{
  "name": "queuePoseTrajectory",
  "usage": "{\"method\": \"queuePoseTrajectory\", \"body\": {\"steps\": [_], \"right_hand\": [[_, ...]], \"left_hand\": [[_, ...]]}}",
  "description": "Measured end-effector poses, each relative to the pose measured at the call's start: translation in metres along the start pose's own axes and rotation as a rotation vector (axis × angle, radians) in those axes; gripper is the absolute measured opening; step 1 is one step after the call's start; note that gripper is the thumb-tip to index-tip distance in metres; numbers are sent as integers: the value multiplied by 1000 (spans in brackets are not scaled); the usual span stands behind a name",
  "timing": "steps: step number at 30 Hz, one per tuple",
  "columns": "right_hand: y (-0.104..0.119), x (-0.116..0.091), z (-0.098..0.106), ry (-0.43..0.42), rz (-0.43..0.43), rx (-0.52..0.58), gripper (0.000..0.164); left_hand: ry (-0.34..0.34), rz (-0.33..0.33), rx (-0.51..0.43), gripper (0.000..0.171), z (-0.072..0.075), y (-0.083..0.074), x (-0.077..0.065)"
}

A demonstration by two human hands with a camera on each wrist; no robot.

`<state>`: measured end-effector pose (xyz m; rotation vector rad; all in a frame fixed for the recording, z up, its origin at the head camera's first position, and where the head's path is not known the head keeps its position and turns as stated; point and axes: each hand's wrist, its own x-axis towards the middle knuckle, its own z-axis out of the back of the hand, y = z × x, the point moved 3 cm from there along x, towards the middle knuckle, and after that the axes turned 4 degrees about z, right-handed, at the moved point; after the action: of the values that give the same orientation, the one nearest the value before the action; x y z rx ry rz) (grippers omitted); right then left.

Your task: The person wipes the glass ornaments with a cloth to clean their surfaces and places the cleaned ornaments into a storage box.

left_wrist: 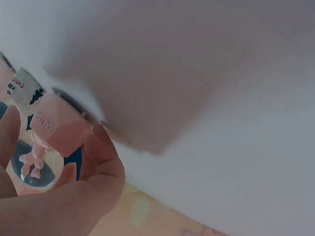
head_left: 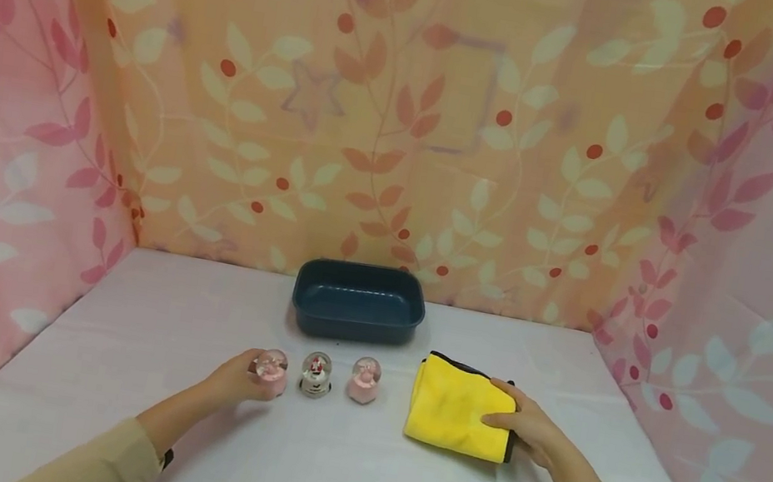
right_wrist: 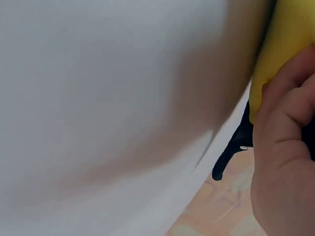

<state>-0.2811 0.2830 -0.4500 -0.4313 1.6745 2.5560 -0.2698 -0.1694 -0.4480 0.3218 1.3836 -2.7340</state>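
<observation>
Left grip (head_left: pixel 239 379) holds snow globe (head_left: pixel 271 373); right grip (head_left: pixel 534 429) pinches cloth (head_left: pixel 454 408).
The cloth lies right of the snow globe, two more globes (head_left: pixel 315 375) between.

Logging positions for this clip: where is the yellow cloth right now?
In the head view, the cloth is right of centre, between the rightmost globe and the right hand, which grips its right edge.

The yellow cloth (right_wrist: pixel 286 37) is cut off in the right wrist view.

Tray (head_left: pixel 354 329) and globes (head_left: pixel 315 375) on white table (head_left: pixel 320 467)
</observation>
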Motion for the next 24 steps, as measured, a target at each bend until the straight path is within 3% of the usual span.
{"method": "queuePoseTrajectory", "body": {"steps": [5, 11, 19, 24], "right_hand": [[11, -8, -3, -6, 51, 159, 81], [30, -14, -6, -48, 111, 336, 80], [54, -25, -7, -47, 166, 424, 74], [64, -33, -4, -36, 197, 519, 69]], "left_hand": [[-11, -24, -43, 71, -2, 3, 5], [-39, -46, -15, 67, -8, 9, 14], [-52, 51, -64, 74, -8, 18, 18], [-55, 59, -93, 74, -8, 17, 20]]}}
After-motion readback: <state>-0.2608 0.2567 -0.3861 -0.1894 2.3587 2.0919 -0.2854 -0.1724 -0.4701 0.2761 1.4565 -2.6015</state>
